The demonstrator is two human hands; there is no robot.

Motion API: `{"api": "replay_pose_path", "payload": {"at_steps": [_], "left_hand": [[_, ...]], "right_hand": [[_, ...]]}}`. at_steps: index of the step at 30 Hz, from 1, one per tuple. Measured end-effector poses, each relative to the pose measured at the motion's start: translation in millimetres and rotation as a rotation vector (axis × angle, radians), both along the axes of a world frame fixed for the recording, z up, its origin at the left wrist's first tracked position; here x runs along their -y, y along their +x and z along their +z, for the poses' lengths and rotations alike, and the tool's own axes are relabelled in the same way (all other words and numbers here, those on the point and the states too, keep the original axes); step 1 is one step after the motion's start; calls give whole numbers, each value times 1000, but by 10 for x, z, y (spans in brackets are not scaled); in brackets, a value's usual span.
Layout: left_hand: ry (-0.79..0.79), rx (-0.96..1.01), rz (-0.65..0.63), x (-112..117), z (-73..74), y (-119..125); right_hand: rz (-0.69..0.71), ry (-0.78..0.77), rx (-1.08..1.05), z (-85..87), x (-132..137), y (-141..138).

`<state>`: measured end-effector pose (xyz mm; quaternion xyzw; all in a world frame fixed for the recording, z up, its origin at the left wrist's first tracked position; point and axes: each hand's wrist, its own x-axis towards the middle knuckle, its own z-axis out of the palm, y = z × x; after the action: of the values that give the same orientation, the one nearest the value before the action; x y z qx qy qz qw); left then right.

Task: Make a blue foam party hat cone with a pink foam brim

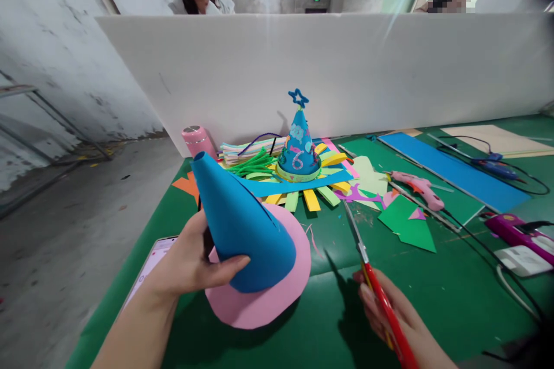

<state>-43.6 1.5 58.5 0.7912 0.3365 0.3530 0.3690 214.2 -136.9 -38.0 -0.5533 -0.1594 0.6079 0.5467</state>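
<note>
My left hand [190, 259] is closed round the base of a blue paper cone [242, 230], tilted with its open tip up and to the left. A pink paper disc [268, 294] lies against the cone's wide end, above the green table. My right hand [389, 311] grips red-handled scissors [372, 277], blades pointing up and away toward the middle of the table. The scissors stay apart from the cone.
A finished blue party hat [298, 150] with a star stands on coloured paper strips at the back. Nearby are a pink bottle [198, 139], a pink glue gun [418, 187], green paper scraps [409, 225], a blue sheet [454, 170], a phone [151, 265], and a white partition [346, 69] with people behind.
</note>
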Motion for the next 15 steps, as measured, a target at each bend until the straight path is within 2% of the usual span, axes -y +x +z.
{"api": "replay_pose_path", "payload": {"at_steps": [2,5,7,9,11,12,15], "left_hand": [[-5,-39,-7,10,-16,-23],[-61,-12,89,47,-42,-116],[-131,73,237,77,-67,-224],[-154,198,474,109,-86,-341],[-120,301,697,149,-76,-428],[-106,340,763,172,-55,-450],[-76,473,811,246,66,-430]], "right_hand": [[6,69,206,40,-17,106],[199,149,759,53,-90,286],[311,123,1217,16,-146,447],[356,105,1538,-51,-186,646],[373,96,1731,-117,-205,866],[388,99,1800,-136,-208,971],[448,122,1903,-99,-200,1170]]}}
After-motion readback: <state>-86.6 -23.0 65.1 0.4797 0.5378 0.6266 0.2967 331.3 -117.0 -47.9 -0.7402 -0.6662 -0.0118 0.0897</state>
